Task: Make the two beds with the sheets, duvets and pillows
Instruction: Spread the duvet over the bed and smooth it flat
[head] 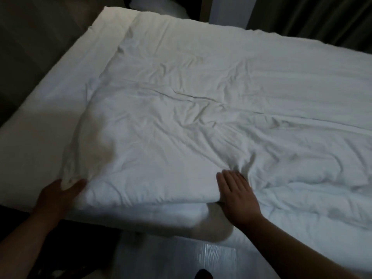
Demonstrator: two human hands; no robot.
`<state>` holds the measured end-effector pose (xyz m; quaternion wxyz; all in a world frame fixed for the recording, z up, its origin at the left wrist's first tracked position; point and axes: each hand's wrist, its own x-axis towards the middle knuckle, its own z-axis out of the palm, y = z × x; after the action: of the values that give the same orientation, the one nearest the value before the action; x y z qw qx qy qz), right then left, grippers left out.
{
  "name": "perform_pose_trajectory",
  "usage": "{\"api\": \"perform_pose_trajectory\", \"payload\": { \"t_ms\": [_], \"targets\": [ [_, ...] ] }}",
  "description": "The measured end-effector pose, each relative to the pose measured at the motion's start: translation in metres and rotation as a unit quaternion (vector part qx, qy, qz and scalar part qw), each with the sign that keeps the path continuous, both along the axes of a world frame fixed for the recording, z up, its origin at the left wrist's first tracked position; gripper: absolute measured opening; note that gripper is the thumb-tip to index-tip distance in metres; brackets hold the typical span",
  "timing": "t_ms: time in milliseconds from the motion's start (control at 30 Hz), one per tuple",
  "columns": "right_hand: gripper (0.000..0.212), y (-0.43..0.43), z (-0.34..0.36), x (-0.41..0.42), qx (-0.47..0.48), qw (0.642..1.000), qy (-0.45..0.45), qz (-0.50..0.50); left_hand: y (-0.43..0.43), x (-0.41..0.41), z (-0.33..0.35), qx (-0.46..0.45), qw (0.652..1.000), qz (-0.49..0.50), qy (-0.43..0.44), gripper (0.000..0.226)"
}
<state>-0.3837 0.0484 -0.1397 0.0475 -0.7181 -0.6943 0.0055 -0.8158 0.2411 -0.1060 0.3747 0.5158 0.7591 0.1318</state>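
A white, wrinkled duvet [201, 101] lies spread over the bed, its near edge folded back on itself. My left hand [58, 195] grips the duvet's near left corner, thumb over the fabric. My right hand [237, 195] lies flat with straight fingers on the folded near edge, pressing it down. A white sheet [60, 93] shows as a bare strip of mattress along the left side. A white pillow [157, 7] is partly visible past the far end of the bed.
Pale wood-look floor [181, 260] lies in front of the bed's near edge. A dark wall runs along the left, and dark curtains [322, 19] hang at the far right. A dark object [203, 274] shows at the bottom of the frame.
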Motion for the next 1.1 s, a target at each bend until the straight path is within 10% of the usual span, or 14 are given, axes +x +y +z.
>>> {"api": "perform_pose_trajectory", "payload": {
  "t_ms": [200,467,733,933,1100],
  "targets": [
    [0.025,0.043,0.046,-0.019,-0.199,0.972,-0.005,-0.122,0.022,-0.013,0.032,-0.006,0.998,-0.047,-0.028,0.062],
    [0.024,0.027,0.091,-0.078,-0.397,0.917,0.023,0.013,0.097,-0.126,0.0,-0.04,0.987,-0.124,0.09,0.059],
    [0.052,0.0,0.055,-0.069,-0.308,0.944,0.122,-0.003,0.106,-0.146,-0.117,-0.086,0.989,-0.102,0.061,0.098],
    [0.04,-0.006,0.066,-0.003,-0.137,0.962,0.22,-0.092,0.078,0.011,0.003,0.098,0.942,-0.248,0.203,0.09],
    [0.056,0.035,0.063,0.076,-0.111,0.953,0.164,-0.229,0.073,0.173,0.043,0.151,0.888,-0.423,0.097,0.078]
  ]
}}
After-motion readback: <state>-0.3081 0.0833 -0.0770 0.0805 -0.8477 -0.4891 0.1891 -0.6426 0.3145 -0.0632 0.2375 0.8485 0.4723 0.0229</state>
